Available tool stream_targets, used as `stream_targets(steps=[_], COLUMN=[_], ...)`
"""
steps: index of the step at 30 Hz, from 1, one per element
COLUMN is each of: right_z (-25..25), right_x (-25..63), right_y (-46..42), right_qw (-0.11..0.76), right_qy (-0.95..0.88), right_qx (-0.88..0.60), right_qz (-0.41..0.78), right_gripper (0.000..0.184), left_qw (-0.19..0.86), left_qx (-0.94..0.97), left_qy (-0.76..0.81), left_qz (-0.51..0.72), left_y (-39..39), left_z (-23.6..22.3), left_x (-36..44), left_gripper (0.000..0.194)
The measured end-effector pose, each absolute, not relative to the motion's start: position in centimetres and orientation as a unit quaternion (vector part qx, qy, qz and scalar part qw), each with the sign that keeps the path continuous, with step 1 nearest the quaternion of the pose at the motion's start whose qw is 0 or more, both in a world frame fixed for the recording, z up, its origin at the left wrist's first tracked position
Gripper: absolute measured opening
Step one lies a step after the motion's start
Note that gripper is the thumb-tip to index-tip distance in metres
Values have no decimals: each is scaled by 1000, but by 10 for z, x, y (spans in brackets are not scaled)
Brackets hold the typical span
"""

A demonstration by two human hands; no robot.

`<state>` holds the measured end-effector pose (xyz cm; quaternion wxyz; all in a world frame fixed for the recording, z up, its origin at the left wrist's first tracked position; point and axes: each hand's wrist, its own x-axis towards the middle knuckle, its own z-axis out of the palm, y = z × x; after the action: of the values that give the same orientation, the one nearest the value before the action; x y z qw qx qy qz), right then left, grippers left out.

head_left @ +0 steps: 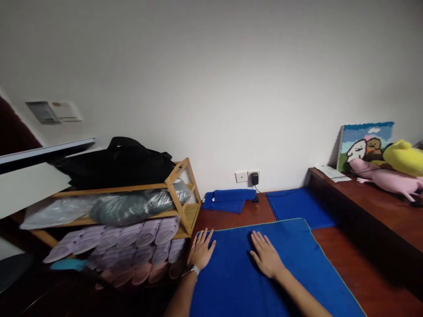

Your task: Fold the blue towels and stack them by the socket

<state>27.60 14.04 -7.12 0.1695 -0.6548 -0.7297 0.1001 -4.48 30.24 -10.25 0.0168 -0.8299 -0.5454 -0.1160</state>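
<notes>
A large blue towel (238, 281) with a pale green edge lies spread on the reddish-brown tabletop. My left hand (201, 252) rests flat at its far left corner, fingers stretched out, with a watch on the wrist. Near the middle of the towel, my right hand (266, 256) lies palm down with its fingers extended. Neither hand grips anything. Behind the towel sits a smaller folded blue cloth (231, 200) by the wall. Another flat blue cloth (299, 207) lies to the right of it, partly under a thin black cable.
A wooden rack (185, 207) with rows of lilac slippers (145, 231) and a black bag (119, 163) stands left. A black plug (254, 178) sits in the wall socket. At right, a raised brown ledge (380, 193) bears a pink plush toy (386, 176).
</notes>
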Motion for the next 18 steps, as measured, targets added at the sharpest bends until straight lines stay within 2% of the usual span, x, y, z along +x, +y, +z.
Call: stream_targets(steps=[2,5,11,14,18], right_z=[-70,-81,-97,-94,-97], right_x=[258,279,417,485,533], right_y=[159,167,147,134,122], right_qw=[148,130,102,72,78], right_qy=[-737,-724,-647,-580,-557], right_qx=[-647,-666,-754,-809,-823], right_qz=[127,122,59,63,72], right_gripper=[74,73,66,65,65], left_qw=[19,24,22,19,21], left_qx=[-830,-831,-827,-827,-826], left_qy=[-545,-546,-553,-553,-555], left_qz=[-114,-108,-103,-99,-94], left_y=[304,306,307,307,309], left_z=[-104,-105,-104,-102,-103], left_x=[-46,-46,-45,-44,-46], left_gripper=[60,60,60,61,62])
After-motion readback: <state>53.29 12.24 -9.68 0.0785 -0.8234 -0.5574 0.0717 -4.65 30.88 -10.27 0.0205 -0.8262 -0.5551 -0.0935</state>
